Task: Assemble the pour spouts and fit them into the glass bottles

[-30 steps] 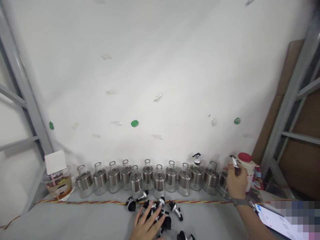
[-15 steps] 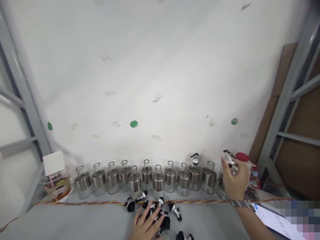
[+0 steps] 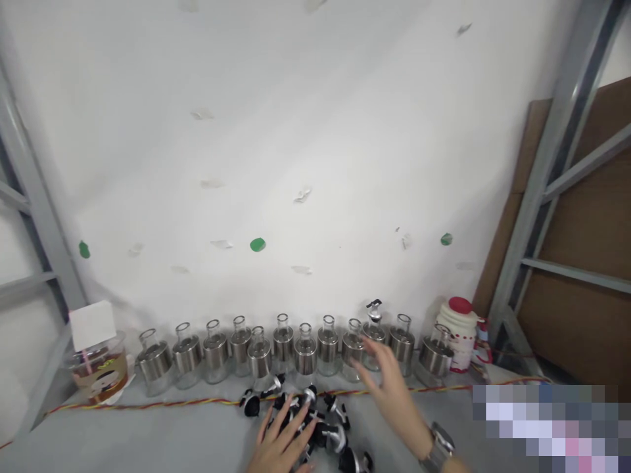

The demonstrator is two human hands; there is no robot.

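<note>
My left hand [image 3: 283, 437] lies with fingers spread over a pile of black and silver bottle pourers [image 3: 332, 437] on the grey table. My right hand [image 3: 387, 387] is open, thumb and fingers apart with nothing between them, in front of the right part of a row of glass bottles [image 3: 305, 355] with metal sleeves. One bottle [image 3: 373, 335] near that hand has a pourer [image 3: 374, 310] in its neck. The other bottles stand upright with bare necks, including the rightmost bottle [image 3: 436, 355]. My left hand hides part of the pile.
A drink cup [image 3: 101, 374] with a straw and white card stands at the far left. At the right end is a cream jar [image 3: 458, 335] with a red lid. A twisted red-yellow wire [image 3: 172, 404] crosses the table, and metal posts [image 3: 535, 190] flank the white wall.
My right hand has moved left from the rightmost bottle and no longer holds a pourer. A silver pourer now shows at the pile's right side. My left hand stays on the pile.
</note>
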